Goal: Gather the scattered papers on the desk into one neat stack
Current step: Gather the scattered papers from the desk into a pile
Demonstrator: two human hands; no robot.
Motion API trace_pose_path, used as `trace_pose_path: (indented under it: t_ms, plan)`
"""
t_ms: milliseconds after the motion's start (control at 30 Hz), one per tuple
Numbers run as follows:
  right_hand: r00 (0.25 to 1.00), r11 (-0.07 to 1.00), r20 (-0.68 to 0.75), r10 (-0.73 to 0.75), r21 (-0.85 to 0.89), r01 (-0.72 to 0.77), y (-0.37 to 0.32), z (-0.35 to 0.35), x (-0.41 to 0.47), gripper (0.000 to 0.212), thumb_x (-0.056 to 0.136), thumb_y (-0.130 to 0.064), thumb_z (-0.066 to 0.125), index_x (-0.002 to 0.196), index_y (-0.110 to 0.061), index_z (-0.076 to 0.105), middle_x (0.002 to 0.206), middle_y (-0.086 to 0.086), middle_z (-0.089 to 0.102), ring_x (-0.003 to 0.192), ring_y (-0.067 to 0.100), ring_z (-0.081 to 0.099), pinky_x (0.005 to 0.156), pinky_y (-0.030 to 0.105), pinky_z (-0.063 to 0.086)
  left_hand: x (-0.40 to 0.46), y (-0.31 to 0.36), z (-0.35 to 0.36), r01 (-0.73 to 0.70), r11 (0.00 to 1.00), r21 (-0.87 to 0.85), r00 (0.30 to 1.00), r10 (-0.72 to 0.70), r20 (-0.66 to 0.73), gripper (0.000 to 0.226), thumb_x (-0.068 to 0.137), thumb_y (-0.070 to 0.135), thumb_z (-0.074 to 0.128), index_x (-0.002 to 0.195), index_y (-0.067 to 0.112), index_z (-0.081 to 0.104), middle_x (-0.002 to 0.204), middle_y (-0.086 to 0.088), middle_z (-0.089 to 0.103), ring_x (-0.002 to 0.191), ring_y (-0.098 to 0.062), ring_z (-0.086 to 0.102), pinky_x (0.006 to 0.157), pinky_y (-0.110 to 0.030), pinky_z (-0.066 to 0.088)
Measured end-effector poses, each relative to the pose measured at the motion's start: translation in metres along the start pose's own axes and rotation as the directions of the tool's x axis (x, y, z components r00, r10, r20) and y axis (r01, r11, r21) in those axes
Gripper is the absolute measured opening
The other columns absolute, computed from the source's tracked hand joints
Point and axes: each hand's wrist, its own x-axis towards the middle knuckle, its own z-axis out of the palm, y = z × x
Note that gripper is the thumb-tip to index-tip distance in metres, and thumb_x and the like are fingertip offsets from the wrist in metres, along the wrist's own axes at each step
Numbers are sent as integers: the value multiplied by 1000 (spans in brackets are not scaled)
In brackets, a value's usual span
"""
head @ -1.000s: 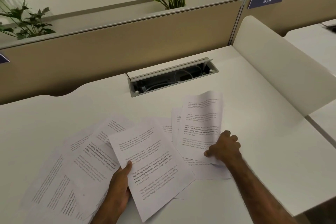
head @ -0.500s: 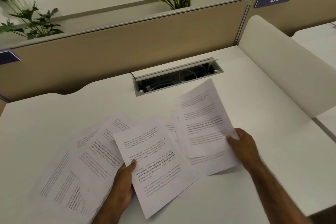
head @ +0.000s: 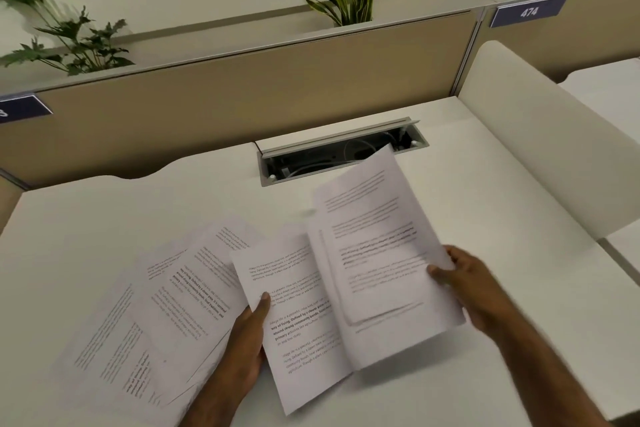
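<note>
Gripping lifted sheets [head: 377, 253] w/ right hand [head: 464, 282]; left hand [head: 247, 333] pins printed page [head: 294, 315].

Left hand [head: 242, 340] & right hand [head: 465, 282]: both bare, no rings, watch or gloves visible. Forearms bare too, no sleeves in view. Right one slightly motion-blurred.

Papers: white printed sheets, black text, not yet stacked. Right bundle [head: 377, 253], several sheets, lifted and tilted off the tabletop, motion-blurred, edges misaligned. Its left edge overlaps the middle sheet [head: 294, 315], which sits skewed with its near corner toward the front edge. Left sheets [head: 145, 322] lie flat, fanned, overlapping each other, partly under the middle sheet.
</note>
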Motion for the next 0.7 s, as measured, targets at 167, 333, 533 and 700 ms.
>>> trace_pose_path:
  t_ms: [167, 333, 533, 700]
  plan:
    - [978, 994, 194, 72, -93, -55, 33, 55, -16, 28, 95, 6, 70, 115, -13, 75, 109, 13, 84, 95, 39, 81, 88, 58, 66, -1, 3, 23, -16, 999, -38, 998, 18, 67, 38, 101, 48, 60, 133, 31, 66, 127, -3, 77, 114, -27, 75, 91, -47, 62]
    - [951, 954, 306, 48, -296, 47, 44, 79, -28, 33, 93, -10, 75, 122, -24, 71, 114, -7, 81, 100, 16, 79, 95, 47, 65, 2, -5, 36, -137, 989, 64, 990, 134, 44, 41, 92, 9, 76, 132, 18, 68, 126, -6, 78, 113, -28, 75, 103, -53, 56]
    - [987, 962, 142, -81, -246, 115, 29, 64, -12, 78, 78, -29, 97, 146, -22, 59, 131, -3, 70, 116, 17, 69, 96, 31, 55, -6, 11, 45, -270, 959, 82, 960, 262, 100, 48, 86, 7, 79, 131, 20, 67, 127, -9, 76, 114, -34, 74, 97, -56, 59]
    - [924, 970, 304, -233, 138, 199, 0, 39, -8, 95, 68, -40, 100, 151, -27, 54, 145, -3, 69, 131, 21, 69, 108, 44, 58, -24, 48, 62, -435, 894, 108, 887, 405, 221, 43, 86, 14, 78, 127, 27, 72, 126, -9, 77, 117, -29, 73, 92, -38, 61]
